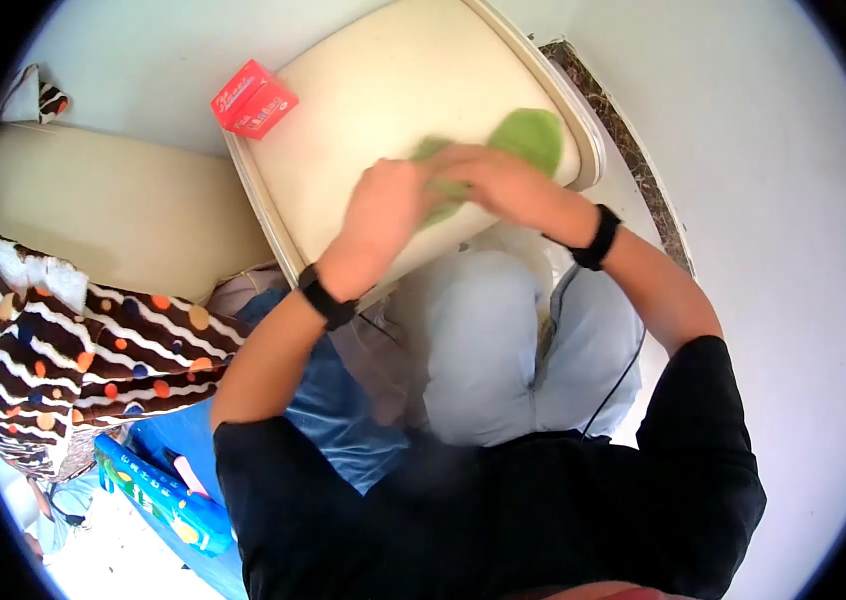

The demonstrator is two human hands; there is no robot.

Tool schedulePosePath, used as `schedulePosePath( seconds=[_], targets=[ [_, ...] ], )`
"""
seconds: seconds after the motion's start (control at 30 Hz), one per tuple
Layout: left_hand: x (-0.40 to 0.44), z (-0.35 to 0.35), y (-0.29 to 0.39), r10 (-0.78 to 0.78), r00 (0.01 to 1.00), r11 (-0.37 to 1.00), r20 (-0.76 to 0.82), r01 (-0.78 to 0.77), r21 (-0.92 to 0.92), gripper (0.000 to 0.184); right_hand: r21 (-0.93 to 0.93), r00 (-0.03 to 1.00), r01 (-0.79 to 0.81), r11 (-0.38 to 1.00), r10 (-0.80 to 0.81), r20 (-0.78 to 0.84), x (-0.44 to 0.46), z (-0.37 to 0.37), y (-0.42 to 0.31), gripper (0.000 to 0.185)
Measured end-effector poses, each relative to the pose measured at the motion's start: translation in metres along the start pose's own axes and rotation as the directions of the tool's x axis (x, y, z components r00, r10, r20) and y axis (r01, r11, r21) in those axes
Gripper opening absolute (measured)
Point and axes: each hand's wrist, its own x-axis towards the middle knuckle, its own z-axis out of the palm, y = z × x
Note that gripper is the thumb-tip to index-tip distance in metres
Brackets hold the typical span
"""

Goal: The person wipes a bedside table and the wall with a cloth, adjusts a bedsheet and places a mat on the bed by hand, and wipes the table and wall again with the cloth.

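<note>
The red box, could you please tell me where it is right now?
In the head view, the red box is on the far left corner of the cream table, by the wall, beyond the left hand.

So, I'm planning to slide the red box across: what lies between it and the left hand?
Nothing: the head view shows only bare cream tabletop between the red box and the left hand.

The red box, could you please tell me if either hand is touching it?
No, the red box sits apart, while the left hand and right hand are at the green material.
</note>
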Motion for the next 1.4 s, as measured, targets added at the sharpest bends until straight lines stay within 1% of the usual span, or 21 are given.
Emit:
schedulePosePath(
  seconds=[0.1,0.13,0.2,0.33,0.43,0.53,0.6,0.63,0.67,0.7,0.77,0.8,0.87,0.9,0.97,1.0,1.07,1.1,1.2,1.3,1.4],
  targets=[
    [0.023,0.029,0.025,0.108,0.993,0.989,-0.056,-0.113,-0.093,0.028,0.006,0.986,-0.165,0.986,0.165,0.013,-0.037,-0.04,-0.004,0.046],
    [0.025,0.038,0.033,0.115,0.99,0.991,-0.081,-0.12,-0.062,0.029,-0.002,0.975,-0.222,0.975,0.222,0.008,-0.046,-0.047,-0.008,0.052],
    [0.024,0.05,0.046,0.125,0.983,0.992,-0.133,-0.126,0.001,0.031,-0.045,0.974,-0.227,0.973,0.226,-0.037,-0.062,-0.047,-0.01,0.055],
    [0.005,0.047,0.051,-0.001,0.993,0.998,-0.117,0.008,0.063,0.035,-0.112,0.987,-0.159,0.981,0.156,-0.039,-0.058,-0.038,-0.005,0.058],
    [-0.017,0.032,0.038,-0.1,0.99,0.989,-0.099,0.109,0.098,0.039,-0.013,0.993,-0.094,0.996,0.094,0.064,-0.032,-0.02,-0.008,0.058],
    [-0.049,0.025,0.02,-0.214,0.971,0.969,-0.109,0.225,0.101,0.045,-0.03,0.997,0.072,0.997,-0.073,-0.03,-0.015,0.028,-0.004,0.056],
    [-0.07,0.026,0.015,-0.291,0.95,0.95,-0.115,0.302,0.086,0.049,-0.016,0.998,0.065,0.998,-0.066,-0.024,-0.007,0.043,-0.017,0.054],
    [-0.08,0.036,0.01,-0.268,0.951,0.957,-0.155,0.281,0.073,0.052,-0.019,0.997,0.068,0.998,-0.068,-0.028,-0.001,0.043,-0.025,0.054],
    [-0.084,0.043,0.006,-0.236,0.948,0.965,-0.214,0.255,0.067,0.055,0.026,0.997,0.04,0.999,-0.038,-0.071,0.0,0.046,-0.025,0.052],
    [-0.078,0.038,0.013,-0.338,0.93,0.94,-0.146,0.339,-0.015,0.057,0.073,0.994,0.02,0.997,-0.012,-0.111,-0.002,0.052,-0.023,0.05],
    [-0.073,0.043,0.016,-0.365,0.919,0.926,-0.147,0.375,0.045,0.053,0.34,0.982,-0.149,0.929,0.18,-0.063,-0.002,0.05,-0.026,0.049],
    [-0.068,0.04,0.018,-0.43,0.901,0.902,-0.062,0.431,0.01,0.051,0.27,0.984,-0.157,0.95,0.174,-0.038,0.002,0.045,-0.031,0.048],
    [-0.067,0.031,0.013,-0.475,0.88,0.878,-0.013,0.473,-0.077,0.047,0.125,0.983,-0.185,0.975,0.185,0.017,0.005,0.027,-0.049,0.045],
    [-0.067,0.017,0.02,-0.49,0.872,0.864,0.014,0.488,-0.122,0.046,0.165,0.97,-0.239,0.957,0.225,0.096,0.006,0.015,-0.06,0.047],
    [-0.072,-0.024,0.056,-0.543,0.84,0.819,-0.021,0.523,-0.234,0.034,0.221,0.925,-0.346,0.912,0.293,0.241,0.011,-0.02,-0.082,0.05],
    [-0.076,-0.047,0.071,-0.566,0.823,0.794,-0.034,0.534,-0.291,0.029,0.268,0.933,-0.346,0.899,0.299,0.201,0.01,-0.04,-0.101,0.052],
    [-0.091,-0.096,0.099,-0.523,0.85,0.786,-0.053,0.458,-0.415,0.033,0.362,0.936,-0.352,0.863,0.321,0.145,-0.001,-0.083,-0.151,0.057],
    [-0.098,-0.122,0.116,-0.508,0.859,0.77,-0.061,0.421,-0.48,0.035,0.35,0.929,-0.369,0.861,0.333,0.161,0.0,-0.11,-0.181,0.059],
    [-0.112,-0.212,0.175,-0.486,0.872,0.736,-0.058,0.374,-0.564,0.037,0.328,0.919,-0.391,0.86,0.345,0.192,0.003,-0.19,-0.261,0.061],
    [-0.12,-0.258,0.212,-0.441,0.889,0.783,-0.119,0.317,-0.536,0.036,0.434,0.939,-0.343,0.833,0.295,0.175,-0.003,-0.225,-0.291,0.062],
    [-0.118,-0.287,0.228,-0.498,0.864,0.718,-0.074,0.362,-0.594,0.037,0.419,0.948,-0.317,0.851,0.282,0.146,0.009,-0.257,-0.308,0.063]
  ],
)
